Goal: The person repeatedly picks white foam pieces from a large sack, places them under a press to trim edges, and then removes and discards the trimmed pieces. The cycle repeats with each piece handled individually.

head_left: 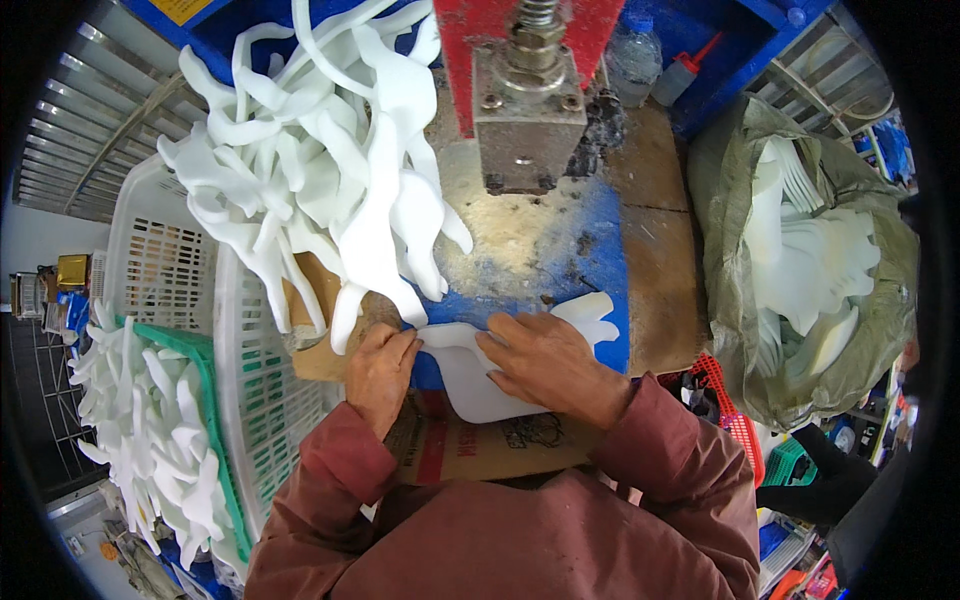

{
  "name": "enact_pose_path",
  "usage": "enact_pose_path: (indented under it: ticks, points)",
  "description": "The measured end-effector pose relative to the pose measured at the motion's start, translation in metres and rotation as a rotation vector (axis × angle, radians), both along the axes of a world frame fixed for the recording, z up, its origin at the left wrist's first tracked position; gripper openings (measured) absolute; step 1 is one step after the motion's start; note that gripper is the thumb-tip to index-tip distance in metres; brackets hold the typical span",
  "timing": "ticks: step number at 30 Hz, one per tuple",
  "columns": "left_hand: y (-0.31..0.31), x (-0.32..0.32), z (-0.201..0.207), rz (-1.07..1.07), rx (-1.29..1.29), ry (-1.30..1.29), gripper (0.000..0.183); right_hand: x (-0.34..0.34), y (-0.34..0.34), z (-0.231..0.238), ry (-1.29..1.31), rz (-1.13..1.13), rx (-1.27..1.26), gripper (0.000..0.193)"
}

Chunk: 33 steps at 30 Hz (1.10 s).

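A flat white foam cut-out with wavy edges lies over the front edge of a blue work surface. My left hand pinches its left end between thumb and fingers. My right hand lies across it with bent fingers closed on its upper edge. To the right of that hand a lobed white foam end sticks out; whether it belongs to the same cut-out is hidden. Just beyond my hands, a large heap of similar foam pieces hangs toward my left hand.
A red machine with a metal head stands above the dusty blue surface. On the left are a white plastic basket and more foam pieces. An open green sack of foam sheets stands right. Behind is a clear bottle.
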State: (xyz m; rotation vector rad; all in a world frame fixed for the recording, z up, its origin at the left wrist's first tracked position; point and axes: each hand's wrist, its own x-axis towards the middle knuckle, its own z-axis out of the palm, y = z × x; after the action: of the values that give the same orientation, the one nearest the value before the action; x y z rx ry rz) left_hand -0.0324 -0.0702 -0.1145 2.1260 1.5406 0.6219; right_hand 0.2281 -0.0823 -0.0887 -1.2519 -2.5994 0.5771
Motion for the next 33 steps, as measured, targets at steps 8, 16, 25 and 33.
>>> enact_pose_path:
  ticks: [8, 16, 25, 33]
  points:
    - [0.006, 0.0, 0.012, 0.016, -0.042, 0.066, 0.011, -0.006, 0.0, -0.011, -0.063, -0.019, 0.089, 0.027]
    - [0.004, 0.03, 0.06, -0.282, -0.124, 0.184, 0.025, -0.006, 0.003, -0.012, -0.077, 0.001, 0.101, 0.026]
    - [0.011, 0.052, 0.028, -0.389, -0.286, 0.19, 0.037, 0.067, -0.038, 0.016, 0.309, -0.458, -0.067, 0.031]
    - [0.0, 0.066, 0.022, -0.337, -0.067, 0.227, 0.032, 0.066, -0.038, -0.009, 0.518, -0.739, -0.036, 0.018]
